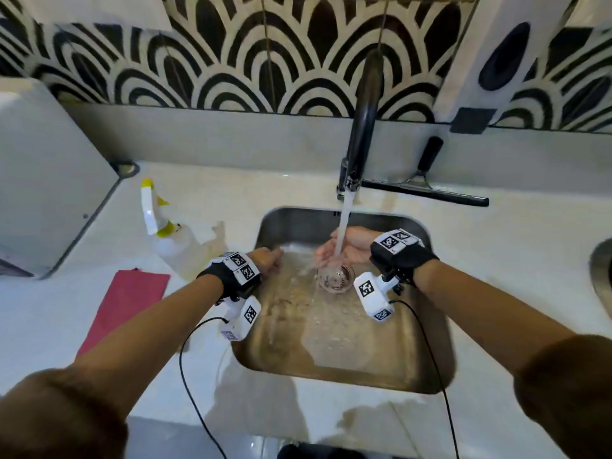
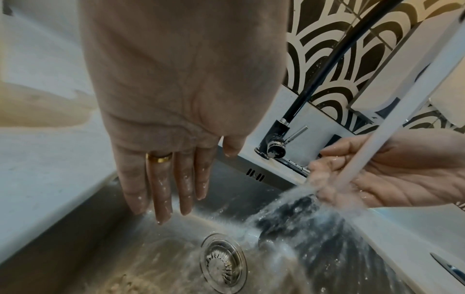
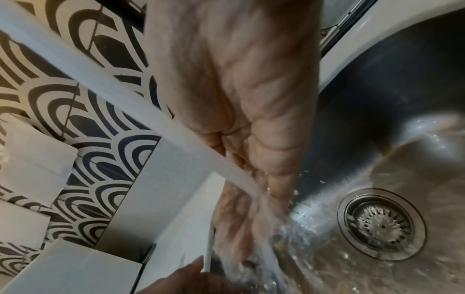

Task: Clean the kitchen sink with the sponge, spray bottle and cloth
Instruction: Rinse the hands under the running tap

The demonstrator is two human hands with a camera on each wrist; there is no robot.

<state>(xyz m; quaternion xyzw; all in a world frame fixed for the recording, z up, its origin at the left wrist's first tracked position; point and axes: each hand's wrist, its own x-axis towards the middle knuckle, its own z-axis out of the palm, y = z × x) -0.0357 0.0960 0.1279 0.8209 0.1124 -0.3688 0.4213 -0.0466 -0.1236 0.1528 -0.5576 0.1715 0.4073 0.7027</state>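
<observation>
The steel sink (image 1: 334, 356) is wet, and water runs from the black faucet (image 1: 364, 120) above the drain (image 1: 336, 276). My right hand (image 1: 344, 250) lies palm up and loosely cupped under the stream, holding nothing; the right wrist view shows water pouring over its fingers (image 3: 251, 199). My left hand (image 1: 268, 260) is at the sink's left wall, its straight wet fingers (image 2: 163, 189) pointing down towards the sink floor, empty. A white spray bottle (image 1: 165, 240) with yellow trim stands on the counter left of the sink, and a red cloth (image 1: 129, 303) lies in front of it. No sponge is in view.
A black squeegee (image 1: 427, 192) lies on the counter behind the sink, right of the faucet base. A grey appliance (image 1: 43, 180) stands at the far left. Part of a round metal rim (image 1: 601, 276) shows at the right edge. Puddles lie on the white counter (image 1: 364, 422) in front.
</observation>
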